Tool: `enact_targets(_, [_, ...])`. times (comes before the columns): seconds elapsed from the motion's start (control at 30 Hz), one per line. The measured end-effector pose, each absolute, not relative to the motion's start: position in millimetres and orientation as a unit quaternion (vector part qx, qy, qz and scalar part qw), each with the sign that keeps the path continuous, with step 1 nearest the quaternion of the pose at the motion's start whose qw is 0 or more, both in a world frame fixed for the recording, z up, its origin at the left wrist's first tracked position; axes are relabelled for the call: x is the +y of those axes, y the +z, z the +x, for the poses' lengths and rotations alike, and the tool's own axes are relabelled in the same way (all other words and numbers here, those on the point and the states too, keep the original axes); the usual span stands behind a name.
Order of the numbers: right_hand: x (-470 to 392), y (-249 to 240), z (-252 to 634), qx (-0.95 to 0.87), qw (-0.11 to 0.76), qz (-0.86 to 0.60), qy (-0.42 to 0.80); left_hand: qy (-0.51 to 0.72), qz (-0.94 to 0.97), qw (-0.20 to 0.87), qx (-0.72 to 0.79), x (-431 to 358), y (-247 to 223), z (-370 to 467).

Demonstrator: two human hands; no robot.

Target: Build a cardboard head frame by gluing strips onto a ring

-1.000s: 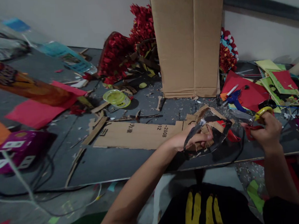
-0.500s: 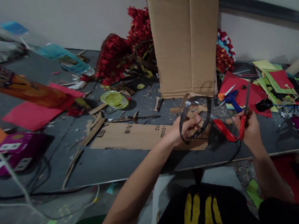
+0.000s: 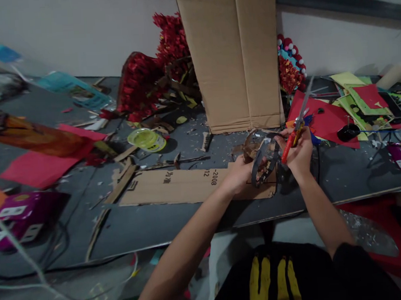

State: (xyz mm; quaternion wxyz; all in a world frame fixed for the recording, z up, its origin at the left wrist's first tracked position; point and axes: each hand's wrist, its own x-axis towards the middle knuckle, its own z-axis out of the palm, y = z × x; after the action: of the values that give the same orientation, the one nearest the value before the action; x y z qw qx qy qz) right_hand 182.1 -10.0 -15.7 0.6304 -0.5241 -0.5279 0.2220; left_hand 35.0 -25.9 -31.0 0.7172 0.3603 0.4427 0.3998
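My left hand point(image 3: 241, 173) is closed on a dark-edged ring point(image 3: 256, 168), which looks partly see-through inside and is held upright above the cardboard. Brown, leaf-like scraps point(image 3: 251, 149) show just behind those fingers. In my right hand point(image 3: 299, 155) is a pair of red-handled scissors point(image 3: 291, 142), blades pointing up and away. The fingertips of that hand reach the upper right edge of the ring. Under the left hand lies a flat cardboard strip point(image 3: 175, 187) with printed characters.
A tall cardboard panel point(image 3: 229, 62) stands behind my hands. Red flower-like bunches point(image 3: 140, 81) and a yellow-green tub point(image 3: 147, 139) are to the left. Coloured paper point(image 3: 334, 119) and a small black pot point(image 3: 348, 133) lie right. A purple box point(image 3: 31, 219) sits near the left front edge.
My right hand has moved left with the scissors, up to the ring. The ring has tilted and now sits between both hands. The view has shifted slightly.
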Motion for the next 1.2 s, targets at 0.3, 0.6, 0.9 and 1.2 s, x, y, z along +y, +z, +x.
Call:
enact_targets(0.3, [4,-39,211,-0.440,0.663,-0.533,0.288,0.436,0.398,0.631,0.504,-10,-30,26])
enact_targets(0.6, [20,-57,238,-0.386,0.706,-0.504,0.314,0.504,0.402,0.575,0.504,0,-39,22])
enact_targets(0.9, [17,-55,238,-0.383,0.702,-0.523,0.296,0.515,0.439,0.548,0.491,1,-50,23])
enact_targets(1.2, [4,-38,228,-0.399,0.675,-0.513,0.349,0.501,0.438,0.536,0.520,2,-50,22])
